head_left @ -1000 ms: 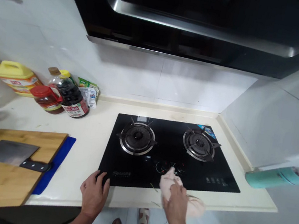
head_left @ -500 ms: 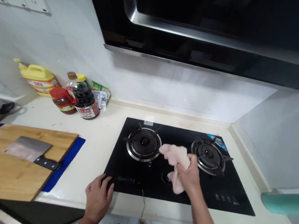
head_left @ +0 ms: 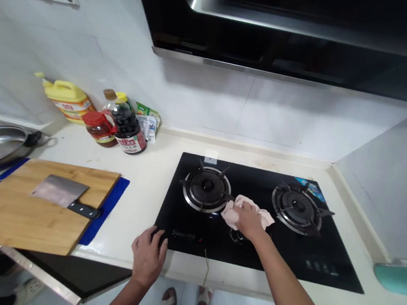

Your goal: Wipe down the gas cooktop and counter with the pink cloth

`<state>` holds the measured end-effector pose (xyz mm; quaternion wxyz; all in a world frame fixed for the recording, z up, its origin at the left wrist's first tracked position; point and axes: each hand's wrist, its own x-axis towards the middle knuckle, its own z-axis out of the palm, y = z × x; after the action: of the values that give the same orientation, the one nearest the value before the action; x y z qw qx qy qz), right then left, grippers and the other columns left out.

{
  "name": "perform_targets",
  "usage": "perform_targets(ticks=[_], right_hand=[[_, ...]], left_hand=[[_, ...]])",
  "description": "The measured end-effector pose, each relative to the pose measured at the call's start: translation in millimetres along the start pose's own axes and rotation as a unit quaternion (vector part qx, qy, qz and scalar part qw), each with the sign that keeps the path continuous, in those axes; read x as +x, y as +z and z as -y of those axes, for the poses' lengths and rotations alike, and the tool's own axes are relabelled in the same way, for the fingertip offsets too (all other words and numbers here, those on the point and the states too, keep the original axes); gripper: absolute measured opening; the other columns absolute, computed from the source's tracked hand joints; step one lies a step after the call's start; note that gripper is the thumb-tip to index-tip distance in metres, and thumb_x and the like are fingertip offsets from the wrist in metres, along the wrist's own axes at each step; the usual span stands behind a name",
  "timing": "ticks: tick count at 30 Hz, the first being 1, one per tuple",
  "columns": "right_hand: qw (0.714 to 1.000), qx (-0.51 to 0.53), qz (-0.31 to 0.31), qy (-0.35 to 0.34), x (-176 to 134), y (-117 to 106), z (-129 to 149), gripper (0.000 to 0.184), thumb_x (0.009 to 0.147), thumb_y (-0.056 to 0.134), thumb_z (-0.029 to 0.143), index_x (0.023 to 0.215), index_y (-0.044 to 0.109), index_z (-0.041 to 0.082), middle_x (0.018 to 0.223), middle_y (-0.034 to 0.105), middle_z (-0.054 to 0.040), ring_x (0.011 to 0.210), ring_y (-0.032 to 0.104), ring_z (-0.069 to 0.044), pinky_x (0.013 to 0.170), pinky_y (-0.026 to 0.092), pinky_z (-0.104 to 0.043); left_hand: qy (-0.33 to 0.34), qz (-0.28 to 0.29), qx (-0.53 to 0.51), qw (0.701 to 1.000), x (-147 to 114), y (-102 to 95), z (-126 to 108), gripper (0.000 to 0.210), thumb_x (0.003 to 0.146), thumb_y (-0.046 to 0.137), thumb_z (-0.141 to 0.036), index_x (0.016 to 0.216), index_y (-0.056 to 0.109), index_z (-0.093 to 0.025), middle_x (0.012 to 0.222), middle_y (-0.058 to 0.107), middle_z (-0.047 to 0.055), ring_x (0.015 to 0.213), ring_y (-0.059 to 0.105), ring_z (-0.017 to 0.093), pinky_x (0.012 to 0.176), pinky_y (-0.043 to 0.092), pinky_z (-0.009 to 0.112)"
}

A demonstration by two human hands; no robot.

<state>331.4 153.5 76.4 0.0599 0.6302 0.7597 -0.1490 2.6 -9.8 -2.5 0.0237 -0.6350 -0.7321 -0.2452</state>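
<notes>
A pale pink cloth (head_left: 231, 214) lies bunched on the black glass gas stove (head_left: 245, 180), between its two burners. My right hand (head_left: 249, 219) presses down on the cloth with the fingers curled into it. My left hand (head_left: 149, 254) rests at the front left corner of the stove, fingers apart and holding nothing. The left burner (head_left: 206, 187) is just left of the cloth, and the right burner (head_left: 297, 205) is to its right. A thin yellowish strand (head_left: 206, 263) hangs over the stove's front edge between my hands.
A cleaver (head_left: 60, 191) lies on a wooden cutting board (head_left: 20, 221) at the left, over a blue mat. Behind stand a dark sauce bottle (head_left: 129, 129), a red-lidded jar (head_left: 100, 129) and a yellow jug (head_left: 66, 96). A range hood (head_left: 283, 51) overhangs the stove.
My right hand has lowered the cloth from a lifted, hanging position and spread it on the stove between the burners. My left hand stays at the stove's corner. The view has shifted slightly.
</notes>
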Motion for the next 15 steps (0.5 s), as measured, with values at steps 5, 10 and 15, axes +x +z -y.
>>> perform_targets(ticks=[5, 10, 15], right_hand=[[0.994, -0.027, -0.008, -0.102, -24, 6, 32, 0.045, 0.089, 0.060, 0.012, 0.128, 0.073, 0.030, 0.142, 0.056, -0.0119, 0.129, 0.045, -0.034, 0.106, 0.036, -0.049], [0.986, 0.018, -0.027, -0.164, -37, 15, 73, 0.043, 0.092, 0.063, 0.019, 0.132, 0.071, 0.030, 0.141, 0.059, -0.0114, 0.128, 0.047, -0.035, 0.107, 0.035, -0.049], [0.971, 0.104, -0.028, -0.214, -41, 36, 90, 0.037, 0.082, 0.068, 0.013, 0.117, 0.074, 0.023, 0.125, 0.067, -0.0093, 0.119, 0.055, -0.030, 0.108, 0.037, -0.045]], left_hand=[[0.002, -0.003, 0.000, 1.000, 0, 0.0, -2, 0.034, 0.102, 0.049, -0.039, 0.122, 0.069, -0.020, 0.131, 0.065, 0.017, 0.129, 0.058, 0.031, 0.105, 0.041, 0.051], [0.001, 0.004, 0.004, 1.000, 1, -1.2, -3, 0.036, 0.102, 0.048, -0.039, 0.123, 0.069, -0.019, 0.132, 0.065, 0.018, 0.129, 0.058, 0.032, 0.106, 0.041, 0.052], [0.004, 0.004, 0.005, 1.000, 2, -1.3, -2, 0.037, 0.102, 0.047, -0.039, 0.124, 0.069, -0.018, 0.131, 0.065, 0.018, 0.129, 0.057, 0.033, 0.106, 0.041, 0.053]])
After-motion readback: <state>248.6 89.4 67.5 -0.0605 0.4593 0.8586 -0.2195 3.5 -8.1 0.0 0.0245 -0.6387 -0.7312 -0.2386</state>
